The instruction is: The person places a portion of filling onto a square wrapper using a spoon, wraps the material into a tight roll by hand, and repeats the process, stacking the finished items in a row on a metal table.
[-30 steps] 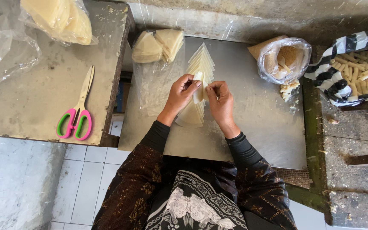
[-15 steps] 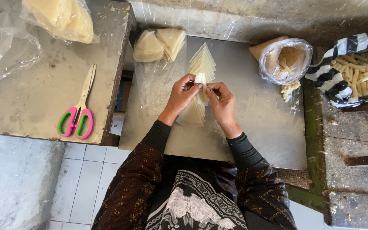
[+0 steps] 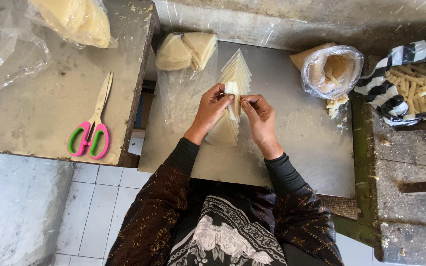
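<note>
Sitting close to the metal worktop (image 3: 282, 162), dark patterned sleeves reaching forward; pinching one thin pale wrapper sheet (image 3: 232, 88) between both hands, left hand (image 3: 212, 109) and right hand (image 3: 256, 116), fingertips pressed together on it, above the fanned row of wrapper sheets (image 3: 233, 79) lying on the worktop; compared with a moment ago, hardly moving, only working the sheet a little tighter, so rolling or folding probably continuing. Further left, lying on the side table (image 3: 35, 123), pink and green scissors (image 3: 90, 135); further away, resting stacked wrappers (image 3: 186, 49), a clear bag of filling (image 3: 332, 69), and a striped bag of finished rolls (image 3: 410, 86).
</note>
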